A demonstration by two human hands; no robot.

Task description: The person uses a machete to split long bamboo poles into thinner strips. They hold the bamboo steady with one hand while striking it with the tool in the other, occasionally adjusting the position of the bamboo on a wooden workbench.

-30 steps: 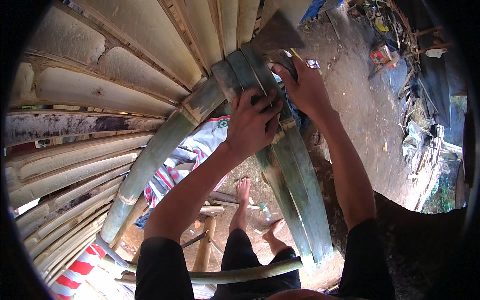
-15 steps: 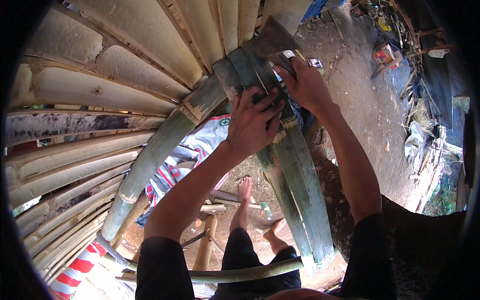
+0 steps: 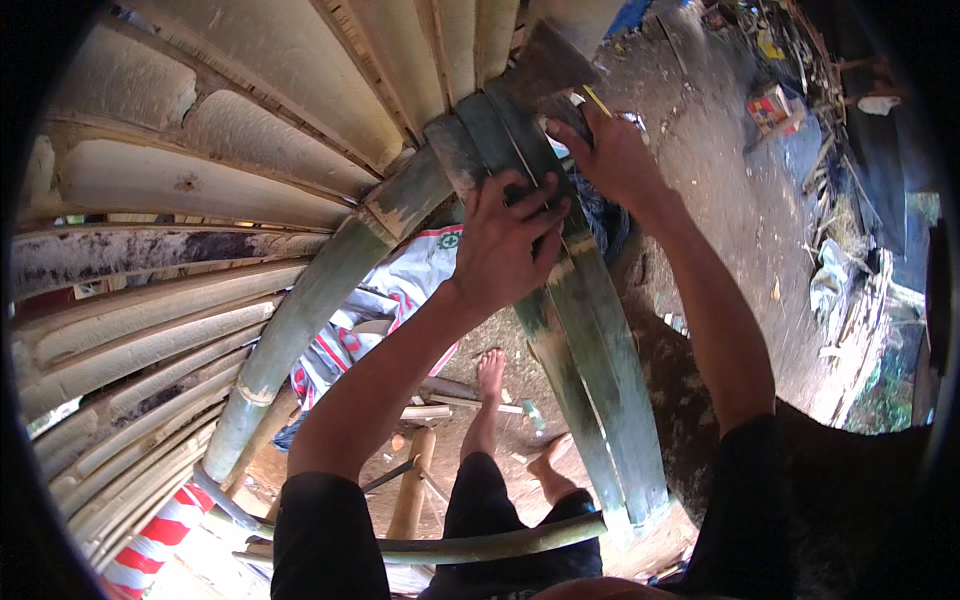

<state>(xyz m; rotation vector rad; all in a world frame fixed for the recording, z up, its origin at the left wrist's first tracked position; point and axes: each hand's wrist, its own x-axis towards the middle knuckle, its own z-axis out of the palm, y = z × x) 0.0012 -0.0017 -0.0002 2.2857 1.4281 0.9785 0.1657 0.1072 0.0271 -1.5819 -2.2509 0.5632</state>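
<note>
Split green bamboo slats [image 3: 625, 380] run lengthwise in front of me, side by side, their far ends resting over a bamboo crosspiece [image 3: 330, 270]. My left hand [image 3: 505, 235] lies on top of the slats near those far ends, its fingers bent and spread apart. Just to the right, my right hand [image 3: 630, 165] is curled closed around a tool with a dark, wedge-shaped blade [image 3: 548, 68]. The blade lies over the slats' far tips, slightly blurred, and my fingers hide most of the grip. A thin yellow stick [image 3: 597, 101] shows beside those fingers.
Pale split-bamboo boards [image 3: 270, 70] fan out at the left. A curved bamboo rail [image 3: 490, 548] crosses near my legs. Below the slats lie a white-and-red sheet [image 3: 340, 350] and wood offcuts. At the far right, a box [image 3: 772, 110] and scrap line the dirt floor.
My right hand has shifted slightly to the right, and the dark blade has moved a little up and turned. More of the yellow stick shows. My left hand stays on the slats.
</note>
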